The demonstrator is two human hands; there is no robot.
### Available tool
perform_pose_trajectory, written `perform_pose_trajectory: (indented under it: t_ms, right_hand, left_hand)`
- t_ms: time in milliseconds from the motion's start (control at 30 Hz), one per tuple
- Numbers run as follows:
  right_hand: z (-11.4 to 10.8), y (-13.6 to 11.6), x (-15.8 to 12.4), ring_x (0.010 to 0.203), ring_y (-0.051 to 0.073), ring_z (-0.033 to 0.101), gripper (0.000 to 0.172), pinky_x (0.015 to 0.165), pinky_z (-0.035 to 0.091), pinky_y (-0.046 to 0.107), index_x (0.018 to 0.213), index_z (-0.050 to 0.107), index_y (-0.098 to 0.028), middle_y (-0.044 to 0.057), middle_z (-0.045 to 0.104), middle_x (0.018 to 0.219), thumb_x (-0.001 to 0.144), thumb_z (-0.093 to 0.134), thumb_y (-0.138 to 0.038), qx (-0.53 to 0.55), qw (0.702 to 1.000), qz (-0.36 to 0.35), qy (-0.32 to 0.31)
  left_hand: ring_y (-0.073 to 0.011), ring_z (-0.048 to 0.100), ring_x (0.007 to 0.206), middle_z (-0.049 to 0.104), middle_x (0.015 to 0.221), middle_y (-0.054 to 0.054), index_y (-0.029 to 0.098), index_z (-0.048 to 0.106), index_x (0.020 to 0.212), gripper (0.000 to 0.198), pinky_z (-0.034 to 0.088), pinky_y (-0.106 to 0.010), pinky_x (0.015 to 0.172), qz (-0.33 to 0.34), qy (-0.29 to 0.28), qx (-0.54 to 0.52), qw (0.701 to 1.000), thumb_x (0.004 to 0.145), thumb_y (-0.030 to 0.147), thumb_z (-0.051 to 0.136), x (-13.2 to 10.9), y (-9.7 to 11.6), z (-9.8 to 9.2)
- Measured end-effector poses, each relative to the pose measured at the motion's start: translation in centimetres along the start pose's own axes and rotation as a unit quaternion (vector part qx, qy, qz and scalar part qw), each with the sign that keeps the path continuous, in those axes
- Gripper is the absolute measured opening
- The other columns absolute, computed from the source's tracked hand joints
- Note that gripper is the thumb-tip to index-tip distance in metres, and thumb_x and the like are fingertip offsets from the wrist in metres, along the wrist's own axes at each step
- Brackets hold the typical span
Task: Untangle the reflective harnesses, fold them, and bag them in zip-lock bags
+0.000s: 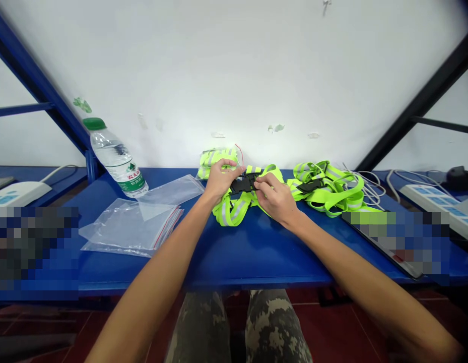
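Both hands work at a black plastic buckle (244,183) on neon-yellow reflective straps (234,209). My left hand (221,180) grips the buckle's left side, thumb and fingers closed over it. From the right, my right hand (274,195) pinches the buckle's other end between curled fingers. The straps lie in loops on the blue table beneath and around the hands. Just behind my left hand sits a clear bag with a folded yellow strap (215,157) in it. More loose yellow straps (337,189) with a black buckle lie tangled to the right.
Clear zip bags (128,227) lie in a pile on the left of the blue table (252,257). Behind them stands a water bottle (118,159) with a green cap. White cables (373,189) and a power strip (438,204) are at the right. A white wall closes off the back.
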State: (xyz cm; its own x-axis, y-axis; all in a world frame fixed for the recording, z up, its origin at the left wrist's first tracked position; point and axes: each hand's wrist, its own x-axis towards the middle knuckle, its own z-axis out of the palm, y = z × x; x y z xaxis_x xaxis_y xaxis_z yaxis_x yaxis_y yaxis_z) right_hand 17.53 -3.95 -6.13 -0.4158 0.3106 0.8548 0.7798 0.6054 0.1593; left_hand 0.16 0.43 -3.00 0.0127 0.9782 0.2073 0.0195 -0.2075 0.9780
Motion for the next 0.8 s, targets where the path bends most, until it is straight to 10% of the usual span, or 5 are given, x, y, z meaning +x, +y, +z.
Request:
perform_pose_trajectory:
  t_ms: [133,267,500,800]
  right_hand:
    - [-0.2,-0.2,0.2,0.082,0.017,0.064,0.018,0.063,0.052,0.027,0.087,0.057,-0.020,0.008,0.063,0.092,0.087,0.048,-0.005,0.040,0.999,0.008,0.007]
    - [-0.6,0.0,1.1,0.099,0.022,0.063,0.027,0.071,0.056,0.032,0.099,0.056,-0.021,0.011,0.060,0.108,0.078,0.051,-0.005,0.153,0.975,0.149,0.063]
    - [0.2,1.7,1.7,0.065,0.017,0.064,0.038,0.057,0.051,0.028,0.109,0.056,-0.019,0.004,0.066,0.081,0.072,0.063,-0.020,0.336,0.827,0.450,0.033]
    - [-2.7,4.8,3.4,0.056,0.018,0.062,0.028,0.056,0.047,0.029,0.078,0.067,-0.018,0.000,0.063,0.056,0.065,0.079,-0.038,0.454,0.729,0.504,-0.087]
  left_hand:
    - [-0.0111,0.050,0.056,0.055,0.063,0.002,0.019,0.057,0.083,0.045,0.037,-0.021,0.052,-0.005,0.032,0.035,0.999,0.068,0.057,0.076,-0.2,0.3,0.6]
    - [-0.0180,0.058,0.088,0.059,0.097,-0.006,0.019,0.060,0.103,0.055,0.047,-0.028,0.076,0.131,0.055,0.154,0.978,0.072,0.064,0.069,-0.9,1.6,-0.5]
    - [-0.0285,0.051,0.113,0.045,0.130,-0.011,0.029,0.045,0.142,0.096,0.044,-0.043,0.099,0.209,-0.176,0.333,0.903,0.057,0.046,0.085,-2.7,3.0,-2.7]
    - [-0.0204,0.058,0.085,0.063,0.094,-0.005,0.019,0.067,0.101,0.030,0.048,-0.033,0.080,0.226,-0.032,0.324,0.918,0.073,0.018,0.058,-2.0,2.1,-2.3]
